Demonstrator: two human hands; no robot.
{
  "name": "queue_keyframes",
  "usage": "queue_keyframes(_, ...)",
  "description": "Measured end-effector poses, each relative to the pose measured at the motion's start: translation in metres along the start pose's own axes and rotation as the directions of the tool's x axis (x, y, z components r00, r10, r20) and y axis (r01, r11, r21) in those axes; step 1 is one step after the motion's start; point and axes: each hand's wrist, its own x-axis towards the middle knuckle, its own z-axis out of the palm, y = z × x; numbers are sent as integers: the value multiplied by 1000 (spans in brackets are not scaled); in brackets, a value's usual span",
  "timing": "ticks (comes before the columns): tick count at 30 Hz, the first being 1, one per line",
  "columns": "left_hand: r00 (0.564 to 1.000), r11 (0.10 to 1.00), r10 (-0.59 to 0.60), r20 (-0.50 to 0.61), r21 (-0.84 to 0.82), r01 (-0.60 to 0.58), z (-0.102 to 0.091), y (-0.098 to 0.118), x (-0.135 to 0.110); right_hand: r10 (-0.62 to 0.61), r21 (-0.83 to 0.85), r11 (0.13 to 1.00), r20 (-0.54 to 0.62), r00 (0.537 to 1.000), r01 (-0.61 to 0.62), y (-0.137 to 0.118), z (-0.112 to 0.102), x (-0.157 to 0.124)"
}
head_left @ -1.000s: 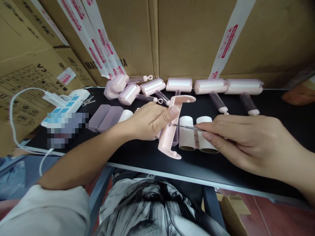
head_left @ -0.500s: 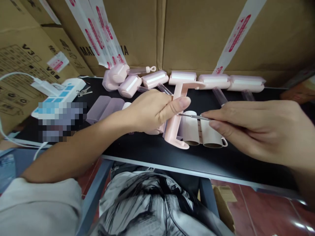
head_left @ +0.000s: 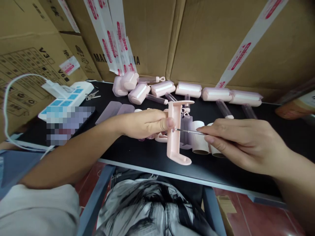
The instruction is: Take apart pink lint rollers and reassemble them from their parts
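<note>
My left hand is closed on a pale pink lint roller frame, a C-shaped plastic bracket with an arm at each end, thumb against its long middle bar. My right hand pinches a slim metal screwdriver. The tool's thin tip meets the inner side of the bar close to my left thumb; what it touches there is too small to make out. Below and behind the bracket lie white paper rolls and a translucent purple cover. Pink parts near my left fingers are partly hidden.
Several pink lint rollers line the back of the black table before a cardboard box. On the left are purple covers, keys, a blurred-out phone-like object and a power strip with a white cable.
My view has shifted, so most things sit lower in it. The bracket now stands more upright, and the screwdriver tip stays at its bar. Both hands keep their hold.
</note>
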Motion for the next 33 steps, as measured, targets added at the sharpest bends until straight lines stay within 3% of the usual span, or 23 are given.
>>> queue_keyframes(8,997,990,-65,-45,119,70,7,5,-1,-40,-75,996,25,999,42,-10,-2,-2)
queue_keyframes(13,997,993,-40,-69,108,47,9,3,0,-39,-74,996,26,999,41,-8,1,-7)
queue_keyframes(20,997,994,7,-73,105,1,7,0,2,-35,-198,980,-33,999,28,-4,10,-13)
queue_keyframes(33,997,994,-26,-73,-112,18,9,-6,5,-69,10,997,-133,989,71,10,23,-11)
